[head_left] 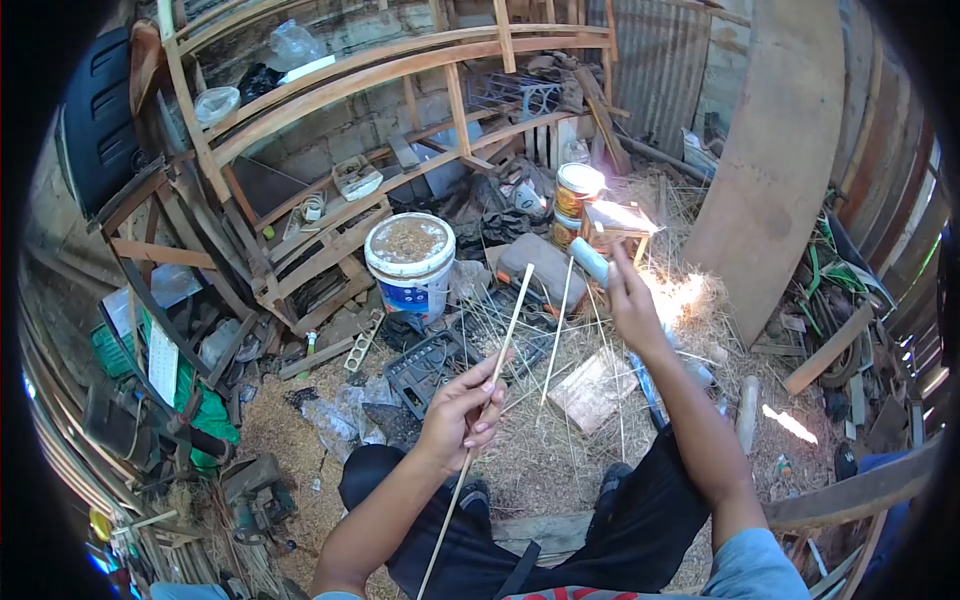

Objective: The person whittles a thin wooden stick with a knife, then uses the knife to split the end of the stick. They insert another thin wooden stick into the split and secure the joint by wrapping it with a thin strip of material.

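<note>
My left hand [462,412] is closed around a long, thin pale wooden strip [512,325]. The strip slants up and away from me, and its lower end runs down past my forearm. Farther forward, my right hand [632,298] has its fingers bent around the end of a light blue cylinder [588,260], whose other end points up and left. What else this hand grips is hidden behind the fingers. Between the hands a second pale strip [557,335] stands at a slant, beside a thinner one. A flat wooden block [593,389] lies on the shavings below them.
A white bucket [411,262] and stacked paint tins [577,190] stand ahead. An open tool case [428,368] lies nearer. A wooden frame [395,68] spans the back; a broad board [775,170] leans at right. Shavings and straw cover the floor around my feet.
</note>
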`<state>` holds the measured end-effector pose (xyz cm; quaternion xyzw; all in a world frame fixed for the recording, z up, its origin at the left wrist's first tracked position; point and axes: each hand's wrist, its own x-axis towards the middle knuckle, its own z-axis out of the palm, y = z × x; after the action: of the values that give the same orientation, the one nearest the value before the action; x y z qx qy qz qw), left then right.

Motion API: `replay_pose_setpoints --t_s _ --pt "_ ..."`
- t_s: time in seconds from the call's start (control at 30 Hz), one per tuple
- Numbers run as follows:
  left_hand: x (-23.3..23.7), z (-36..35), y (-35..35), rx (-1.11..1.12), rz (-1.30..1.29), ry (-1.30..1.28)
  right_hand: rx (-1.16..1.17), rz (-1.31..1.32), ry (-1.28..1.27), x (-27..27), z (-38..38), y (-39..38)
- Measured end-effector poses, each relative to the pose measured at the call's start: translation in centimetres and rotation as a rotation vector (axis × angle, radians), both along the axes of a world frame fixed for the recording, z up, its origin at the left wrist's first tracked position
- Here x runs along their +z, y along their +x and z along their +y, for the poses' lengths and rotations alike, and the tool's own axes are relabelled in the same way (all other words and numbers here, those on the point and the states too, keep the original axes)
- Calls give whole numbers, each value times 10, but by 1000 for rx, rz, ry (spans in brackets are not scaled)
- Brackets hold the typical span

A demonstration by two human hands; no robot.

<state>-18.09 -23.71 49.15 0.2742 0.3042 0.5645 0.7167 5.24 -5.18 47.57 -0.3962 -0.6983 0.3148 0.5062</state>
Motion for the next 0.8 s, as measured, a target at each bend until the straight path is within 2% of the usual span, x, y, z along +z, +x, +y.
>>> replay_pose_setpoints --t_s 0.03,0.1,0.2,0.27,0.47,0.57,0.67,0.8 --pt "0 2 -2 14 -26 -11 68 -30 20 1 -17 -10" --pt "3 4 -3 41 -53 -15 327 -153 190 2 -48 -23" --pt "-4 4 -6 66 -12 -12 583 -286 465 -3 -78 -41" --pt "-1 2 -6 45 -33 -20 621 -473 474 4 -93 -44" --pt "-6 -1 -4 80 2 -28 510 -568 573 -2 -91 -46" --pt "-10 3 -3 89 39 -36 397 -700 594 4 -90 -44" --pt "-1 1 2 116 80 -21 337 -700 623 3 -86 -44" --pt "1 -5 11 90 143 -54 111 -651 468 5 -60 -38"
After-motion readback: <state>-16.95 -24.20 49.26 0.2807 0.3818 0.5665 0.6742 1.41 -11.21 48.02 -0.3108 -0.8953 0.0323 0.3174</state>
